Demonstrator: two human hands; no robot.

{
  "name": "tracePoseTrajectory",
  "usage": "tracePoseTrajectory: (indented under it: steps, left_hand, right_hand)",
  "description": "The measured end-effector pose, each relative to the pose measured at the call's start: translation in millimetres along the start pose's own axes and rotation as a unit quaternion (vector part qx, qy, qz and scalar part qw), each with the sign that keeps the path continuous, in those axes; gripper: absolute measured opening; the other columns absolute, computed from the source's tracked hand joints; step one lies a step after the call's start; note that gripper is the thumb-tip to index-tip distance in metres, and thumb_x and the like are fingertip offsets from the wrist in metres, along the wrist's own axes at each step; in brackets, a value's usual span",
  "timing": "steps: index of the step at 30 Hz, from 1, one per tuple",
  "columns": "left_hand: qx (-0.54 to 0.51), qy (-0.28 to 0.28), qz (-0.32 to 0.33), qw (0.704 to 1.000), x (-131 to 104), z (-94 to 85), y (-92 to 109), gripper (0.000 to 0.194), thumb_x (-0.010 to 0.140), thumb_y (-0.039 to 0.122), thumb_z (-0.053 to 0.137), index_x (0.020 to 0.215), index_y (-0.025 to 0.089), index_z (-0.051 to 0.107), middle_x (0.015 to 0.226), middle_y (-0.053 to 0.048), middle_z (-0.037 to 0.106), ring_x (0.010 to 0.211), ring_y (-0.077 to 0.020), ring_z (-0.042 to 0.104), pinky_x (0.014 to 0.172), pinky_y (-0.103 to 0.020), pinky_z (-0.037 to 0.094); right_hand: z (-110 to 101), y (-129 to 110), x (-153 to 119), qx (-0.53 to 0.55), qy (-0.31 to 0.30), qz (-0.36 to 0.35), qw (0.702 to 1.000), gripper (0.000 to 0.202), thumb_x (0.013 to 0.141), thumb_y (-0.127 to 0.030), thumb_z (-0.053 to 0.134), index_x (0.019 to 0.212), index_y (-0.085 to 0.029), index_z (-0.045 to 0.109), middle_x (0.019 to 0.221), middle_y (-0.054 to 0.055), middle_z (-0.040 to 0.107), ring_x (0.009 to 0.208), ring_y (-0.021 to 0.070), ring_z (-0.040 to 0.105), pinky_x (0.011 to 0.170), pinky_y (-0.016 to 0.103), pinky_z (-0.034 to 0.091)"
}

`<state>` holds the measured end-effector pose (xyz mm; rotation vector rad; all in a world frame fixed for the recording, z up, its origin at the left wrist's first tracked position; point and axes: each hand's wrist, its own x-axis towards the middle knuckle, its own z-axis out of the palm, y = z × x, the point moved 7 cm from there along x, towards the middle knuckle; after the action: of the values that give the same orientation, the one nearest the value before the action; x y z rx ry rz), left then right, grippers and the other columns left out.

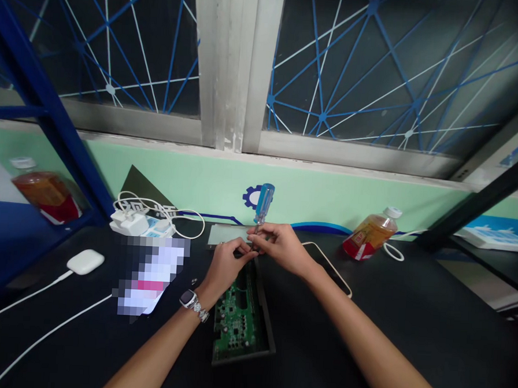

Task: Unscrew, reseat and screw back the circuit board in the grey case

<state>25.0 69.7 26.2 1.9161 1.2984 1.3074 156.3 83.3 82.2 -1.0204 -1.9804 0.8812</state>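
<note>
A screwdriver (264, 205) with a clear blue handle stands nearly upright above the far part of an open dark case. My right hand (283, 246) is closed on its shaft, just below the handle. Close beside it, my left hand (229, 263) has its fingers pinched together near the lower end of the shaft; whatever they hold is hidden. Beneath both hands lies the case (266, 319), with a green circuit board (236, 326) inside. A flat grey panel (224, 235) lies behind my left hand. A watch (188, 298) is on my left wrist.
Left of the case lie a blurred lit phone (152, 281), a white charging case (85, 262) on a cable and a power strip (129, 222) with tangled cords. To the right are another phone (327, 267) and a drink bottle (370, 234). The wall and window stand behind.
</note>
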Motion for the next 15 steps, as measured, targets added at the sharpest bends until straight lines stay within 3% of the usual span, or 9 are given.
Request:
tracePoseTrajectory:
  steps: [7, 15]
  left_hand:
    - [-0.014, -0.033, -0.005, 0.999, -0.1, -0.4, 2.4, 0.013, 0.084, 0.03, 0.07, 0.077, 0.019, 0.071, 0.078, -0.002, 0.075, 0.072, -0.0193, 0.069, 0.073, -0.029, 0.051]
    - [-0.038, -0.094, 0.023, 0.995, -1.0, 0.9, 2.3, 0.021, 0.093, 0.032, 0.058, 0.099, 0.022, 0.075, 0.101, -0.005, 0.076, 0.095, -0.0234, 0.07, 0.087, -0.033, 0.051]
  right_hand:
    - [-2.6, -1.7, -0.2, -0.009, 0.0, -0.01, 1.0, 0.021, 0.088, -0.034, 0.063, 0.096, -0.016, 0.07, 0.084, 0.005, 0.072, 0.069, 0.0146, 0.066, 0.061, 0.024, 0.053]
    - [2.6, -5.2, -0.7, 0.084, -0.043, 0.002, 0.995, 0.028, 0.091, -0.036, 0.059, 0.11, -0.017, 0.064, 0.1, 0.008, 0.071, 0.073, 0.0144, 0.068, 0.062, 0.025, 0.054]
